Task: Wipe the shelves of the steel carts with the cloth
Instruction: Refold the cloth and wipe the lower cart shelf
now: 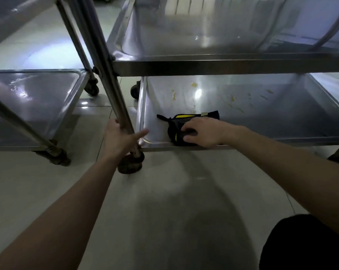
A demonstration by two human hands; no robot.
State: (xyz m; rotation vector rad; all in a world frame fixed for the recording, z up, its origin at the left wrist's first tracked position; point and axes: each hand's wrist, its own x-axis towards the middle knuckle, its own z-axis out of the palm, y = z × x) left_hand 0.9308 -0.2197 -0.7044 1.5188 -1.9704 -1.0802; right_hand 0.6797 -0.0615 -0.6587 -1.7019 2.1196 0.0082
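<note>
A steel cart stands in front of me with a bottom shelf (262, 114) and a shelf above it (203, 45). Yellowish smears (194, 85) dot the bottom shelf. A black and yellow cloth (182, 121) lies at that shelf's near left corner. My right hand (203, 131) presses on the cloth with fingers curled over it. My left hand (120, 137) grips the cart's near left post (106, 75) just above the caster, thumb sticking out to the right.
A second steel cart (38, 102) stands on the left, its lower shelf level with the first. Casters (130, 162) sit on the pale tiled floor. My dark-clothed knee (301, 244) is at the lower right.
</note>
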